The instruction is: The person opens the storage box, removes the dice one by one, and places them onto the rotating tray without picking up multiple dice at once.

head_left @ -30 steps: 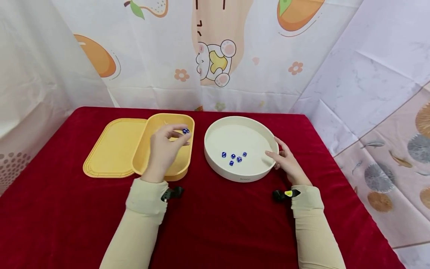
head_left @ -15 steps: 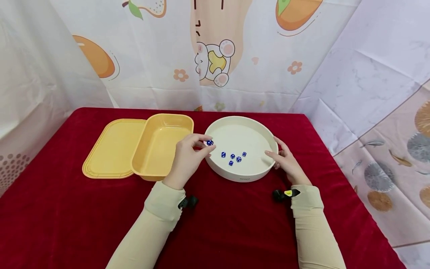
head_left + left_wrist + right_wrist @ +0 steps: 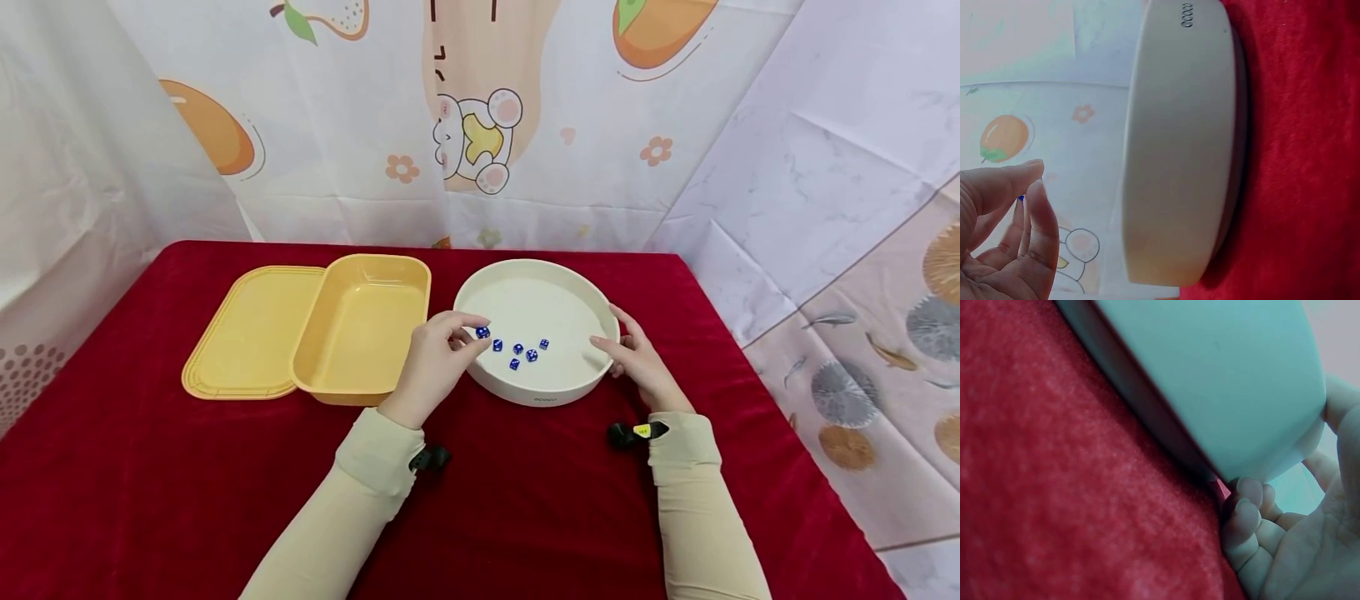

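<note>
Between thumb and fingertips, my left hand pinches a blue die with white dots, above the left part of a round cream tray. In the left wrist view only a sliver of blue shows behind the fingers. Several more blue dice lie on the tray floor, toward its front. My right hand grips the tray's right rim, its thumb reaching over the inside. From the right wrist view, curled fingers sit low against the outer wall near the cloth.
Left of the tray stands a yellow rectangular container with nothing inside. A flat yellow lid lies beside it, partly beneath its left side. Red cloth covers the table, and a printed curtain hangs behind.
My left hand has carried the die rightward from over the yellow container to above the tray's left side. The right hand has stayed on the rim.
</note>
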The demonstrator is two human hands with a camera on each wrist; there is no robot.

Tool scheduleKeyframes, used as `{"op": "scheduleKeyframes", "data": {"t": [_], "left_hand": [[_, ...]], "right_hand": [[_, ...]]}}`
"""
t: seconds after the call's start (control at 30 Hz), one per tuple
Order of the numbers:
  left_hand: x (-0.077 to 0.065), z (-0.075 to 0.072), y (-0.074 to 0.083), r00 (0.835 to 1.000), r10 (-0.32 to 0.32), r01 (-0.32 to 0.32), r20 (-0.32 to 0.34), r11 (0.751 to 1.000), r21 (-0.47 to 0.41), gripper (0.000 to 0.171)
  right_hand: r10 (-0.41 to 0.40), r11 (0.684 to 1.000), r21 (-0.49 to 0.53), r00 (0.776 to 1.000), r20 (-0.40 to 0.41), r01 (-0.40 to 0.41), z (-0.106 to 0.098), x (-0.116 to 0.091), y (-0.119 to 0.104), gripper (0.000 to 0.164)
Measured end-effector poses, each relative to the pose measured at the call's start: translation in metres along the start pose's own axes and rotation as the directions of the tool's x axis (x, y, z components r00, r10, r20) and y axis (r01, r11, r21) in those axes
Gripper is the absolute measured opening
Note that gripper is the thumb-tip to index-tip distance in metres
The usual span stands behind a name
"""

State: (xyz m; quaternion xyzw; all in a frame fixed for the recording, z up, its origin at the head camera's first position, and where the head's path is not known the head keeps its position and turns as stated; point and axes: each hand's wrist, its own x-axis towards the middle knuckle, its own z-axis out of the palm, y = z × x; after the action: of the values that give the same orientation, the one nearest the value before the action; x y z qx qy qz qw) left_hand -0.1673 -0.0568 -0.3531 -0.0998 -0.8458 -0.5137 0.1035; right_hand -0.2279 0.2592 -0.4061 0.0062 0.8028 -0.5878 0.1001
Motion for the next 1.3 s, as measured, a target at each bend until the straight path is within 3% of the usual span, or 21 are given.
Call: {"op": "scheduleKeyframes", "data": {"t": [0.3, 0.57, 0.8, 0.93, 1.07, 1.17, 1.3], "left_hand": [[-0.004, 0.007, -0.002, 0.998, -0.042, 0.040, 0.053, 0.999, 0.036, 0.025], [-0.003, 0.015, -0.003, 0.994, 0.004, -0.013, 0.111, 0.996, 0.083, 0.024], [0.006, 0.020, 0.001, 0.974, -0.039, 0.014, 0.222, 0.994, 0.112, 0.026], [0.014, 0.025, 0.004, 0.949, -0.068, 0.021, 0.307, 0.988, 0.154, 0.025], [0.023, 0.033, 0.005, 0.917, -0.073, -0.011, 0.392, 0.978, 0.208, 0.023], [0.030, 0.039, 0.005, 0.882, -0.086, -0.033, 0.464, 0.970, 0.242, 0.023], [0.038, 0.047, 0.007, 0.819, -0.113, -0.055, 0.563, 0.961, 0.272, 0.022]], "right_hand": [[0.000, 1.000, -0.003, 1.000, -0.001, 0.000, 0.000, 0.000, 0.001, 0.081], [-0.006, 1.000, -0.008, 1.000, 0.003, 0.006, 0.001, 0.001, 0.000, 0.082], [-0.011, 1.000, -0.008, 1.000, -0.002, 0.011, 0.001, 0.001, 0.000, 0.082], [-0.007, 1.000, -0.003, 1.000, -0.010, 0.007, 0.000, 0.001, 0.001, 0.081], [0.000, 1.000, 0.003, 1.000, -0.014, 0.000, 0.000, 0.001, 0.001, 0.081], [0.000, 1.000, 0.005, 1.000, -0.015, 0.000, 0.000, 0.001, 0.001, 0.081], [0.000, 1.000, 0.007, 1.000, -0.018, 0.000, 0.000, 0.001, 0.002, 0.080]]}}
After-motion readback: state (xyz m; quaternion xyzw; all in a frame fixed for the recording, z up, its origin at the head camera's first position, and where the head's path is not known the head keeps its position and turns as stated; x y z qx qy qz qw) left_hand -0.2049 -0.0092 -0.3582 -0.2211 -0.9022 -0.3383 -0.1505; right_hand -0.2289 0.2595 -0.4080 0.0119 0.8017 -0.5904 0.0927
